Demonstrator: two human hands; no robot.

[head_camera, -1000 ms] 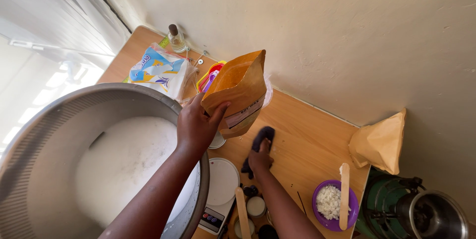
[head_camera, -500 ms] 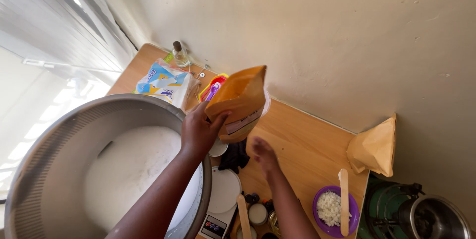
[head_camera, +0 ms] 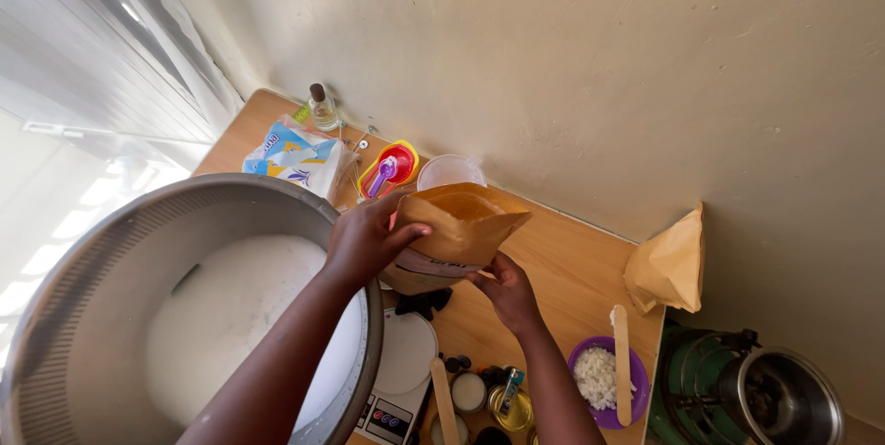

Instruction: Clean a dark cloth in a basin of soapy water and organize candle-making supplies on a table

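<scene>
Fingers of both hands grip tan paper bag [head_camera: 458, 228] (pale label underneath).

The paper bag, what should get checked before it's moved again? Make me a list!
1. Both hands on the brown paper bag: ok; left hand grips its top, right hand supports it from below.
2. Bag top: cannot tell whether it is open.
3. Metal bowl close by: ok, right beside the bag, white powder inside.
4. Kitchen scale under the bag: ok, its plate is bare.
5. Purple bowl out of the way: ok, off to the right.
</scene>
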